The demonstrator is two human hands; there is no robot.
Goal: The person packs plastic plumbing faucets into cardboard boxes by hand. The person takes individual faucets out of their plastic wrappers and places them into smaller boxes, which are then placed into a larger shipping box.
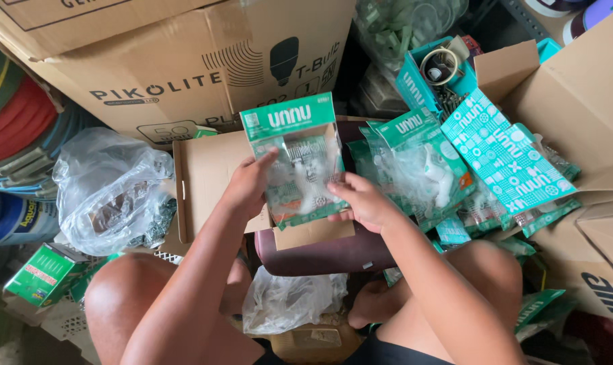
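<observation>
Head view: the left hand (249, 181) grips the left edge of a clear plastic packet with a green header card (298, 159), fingers curled round its side. The right hand (362, 200) pinches the same packet at its lower right edge, thumb on the front. The packet is held upright over a small open cardboard box (205, 179), above the person's knees. Just right of it lies a heap of similar green-topped packets (421, 165), with a teal patterned box (509, 159) on top. To the left sits a crumpled clear plastic bag (110, 189). A large brown carton (185, 61) stands behind.
</observation>
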